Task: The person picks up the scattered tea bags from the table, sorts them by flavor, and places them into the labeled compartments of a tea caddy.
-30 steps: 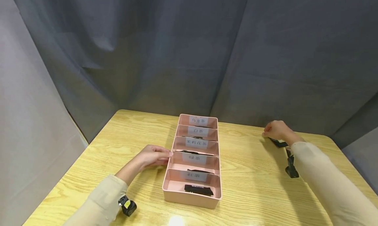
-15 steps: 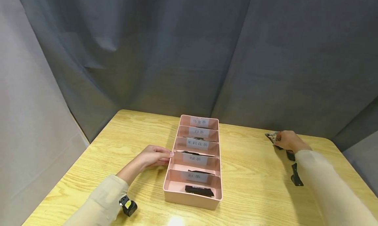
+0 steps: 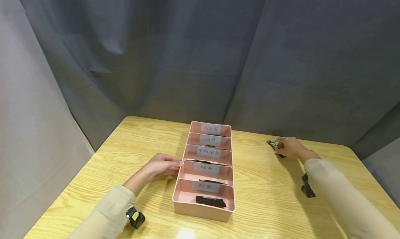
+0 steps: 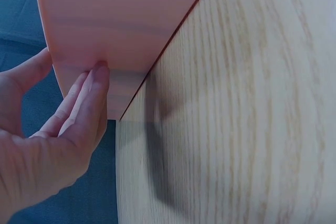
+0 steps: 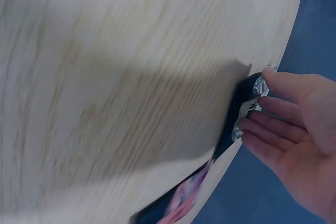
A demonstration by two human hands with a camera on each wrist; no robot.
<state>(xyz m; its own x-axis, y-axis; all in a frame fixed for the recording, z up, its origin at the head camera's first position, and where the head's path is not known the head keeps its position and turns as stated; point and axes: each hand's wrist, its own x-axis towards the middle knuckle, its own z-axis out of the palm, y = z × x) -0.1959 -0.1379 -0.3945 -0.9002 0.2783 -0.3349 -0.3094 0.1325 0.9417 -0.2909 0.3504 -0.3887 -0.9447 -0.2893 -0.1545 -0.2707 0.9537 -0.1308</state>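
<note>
A long pink divided box (image 3: 203, 211) stands lengthwise on the table, its compartments bearing white paper labels with Chinese tea names. My left hand (image 3: 162, 164) holds the box's left wall: the thumb is at the rim and the fingers lie on the outside, as the left wrist view (image 4: 86, 95) of the pink wall (image 4: 131, 19) shows. Far right, my right hand (image 3: 292, 148) pinches a black-and-silvery tea sachet (image 3: 272, 143), seen edge-on as a dark sachet (image 5: 239, 106) in the right wrist view. Thumb and fingertips are on its silvery side.
Dark sachets lie in the box, the plainest being a black sachet (image 3: 210, 201) in the front compartment. Another black-and-pink sachet (image 5: 184, 198) lies on the table near the right hand. A dark curtain (image 3: 200, 58) hangs behind the table's far edge.
My right hand first came down on the sachet and then shifted it leftward across the far right of the table. The left hand and the box have stayed in place.
</note>
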